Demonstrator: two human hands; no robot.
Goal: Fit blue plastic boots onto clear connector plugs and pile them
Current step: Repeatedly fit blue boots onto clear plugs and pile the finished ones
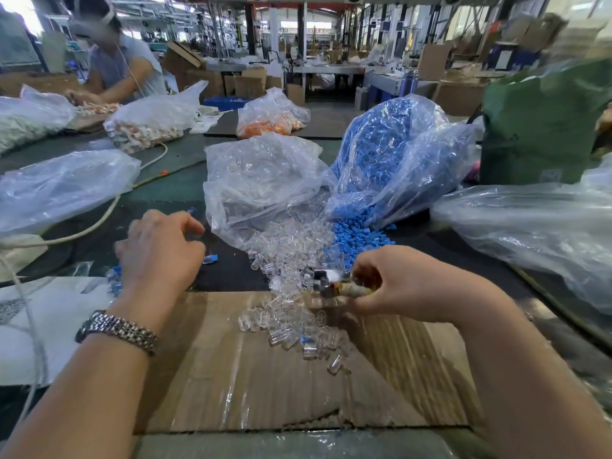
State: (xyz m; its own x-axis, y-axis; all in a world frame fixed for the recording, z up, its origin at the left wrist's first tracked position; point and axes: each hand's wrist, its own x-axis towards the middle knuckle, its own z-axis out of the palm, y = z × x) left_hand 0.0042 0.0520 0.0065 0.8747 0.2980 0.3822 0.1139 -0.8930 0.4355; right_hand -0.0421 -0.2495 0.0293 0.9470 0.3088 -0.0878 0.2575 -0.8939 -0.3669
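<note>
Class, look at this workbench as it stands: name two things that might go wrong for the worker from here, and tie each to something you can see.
1. The clear plugs spill loosely down the taped cardboard toward the near edge; some may well slide off.
2. The blue boots lie touching the plug pile, so the two could mix and slow picking.
3. The left hand hovers above a few finished pieces; a sweep might scatter them.
</note>
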